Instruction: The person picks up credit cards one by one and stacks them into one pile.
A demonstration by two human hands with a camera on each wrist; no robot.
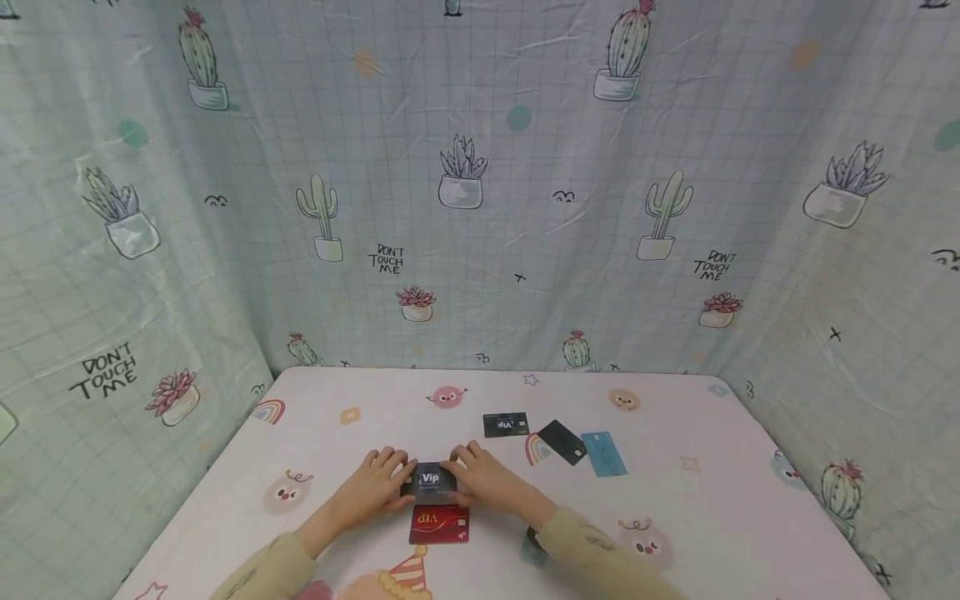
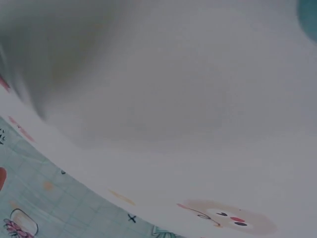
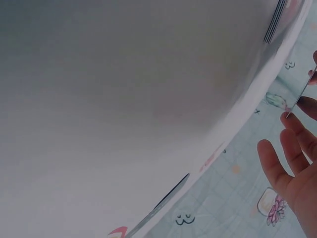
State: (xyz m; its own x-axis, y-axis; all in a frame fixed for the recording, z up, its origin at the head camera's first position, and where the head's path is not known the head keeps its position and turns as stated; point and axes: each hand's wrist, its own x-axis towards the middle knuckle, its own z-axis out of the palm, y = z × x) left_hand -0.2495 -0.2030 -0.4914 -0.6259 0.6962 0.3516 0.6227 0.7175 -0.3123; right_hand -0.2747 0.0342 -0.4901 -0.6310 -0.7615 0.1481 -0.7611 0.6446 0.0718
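In the head view, my left hand [image 1: 377,479] and my right hand [image 1: 480,475] hold a dark grey card marked Vip [image 1: 431,481] from its two sides. Fingers and thumbs cover its left and right ends. Just nearer to me, a red VIP card [image 1: 439,525] lies flat on the table, its print upside down from here. At the right edge of the right wrist view, a hand [image 3: 297,173] pinches a thin card seen edge-on. No hand shows clearly in the left wrist view.
Beyond my right hand lie a black Vip card [image 1: 506,424], a tilted black card [image 1: 562,442] and a blue card [image 1: 603,454]. A dark card [image 1: 533,539] is partly hidden under my right sleeve [image 1: 592,550]. A patterned curtain [image 1: 480,233] surrounds the table's back and sides.
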